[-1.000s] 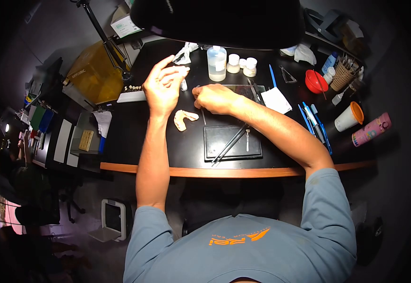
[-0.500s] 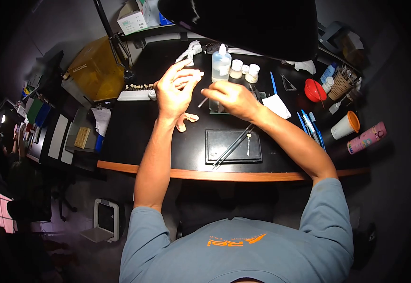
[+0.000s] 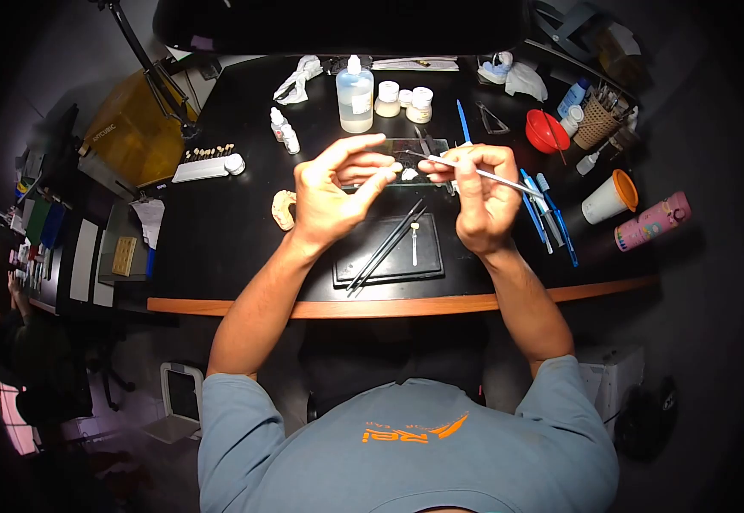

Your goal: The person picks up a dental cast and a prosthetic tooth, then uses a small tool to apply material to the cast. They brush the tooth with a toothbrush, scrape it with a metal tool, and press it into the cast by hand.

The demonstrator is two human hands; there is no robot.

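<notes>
My left hand (image 3: 338,190) is closed in a pinch, thumb and fingertips on a small tooth-coloured piece (image 3: 396,168), mostly covered by the fingers. Held like a pen, a thin brush (image 3: 500,178) with a pale handle is in my right hand (image 3: 485,192). Its dark tip points left, close to the pinched piece. Beneath both hands lies a glass slab (image 3: 437,145) with a white lump (image 3: 408,173) in view over it. Nearer me, black tweezers (image 3: 386,248) and a tooth shade tab (image 3: 414,246) rest on a black case (image 3: 428,268). A dental model (image 3: 283,210) stands beside my left wrist.
A clear bottle (image 3: 355,101) and lidded jars (image 3: 420,106) stand behind the slab. At left is a shade guide (image 3: 205,169); to the right are blue-handled tools (image 3: 551,218), a red bowl (image 3: 545,128) and a cup (image 3: 602,202). Another person (image 3: 20,295) sits far left.
The view has shifted. My right hand has turned from palm-down to a pen-like grip, moving right and lower, with the brush tip now beside my left fingertips. My left hand has come down, still pinching.
</notes>
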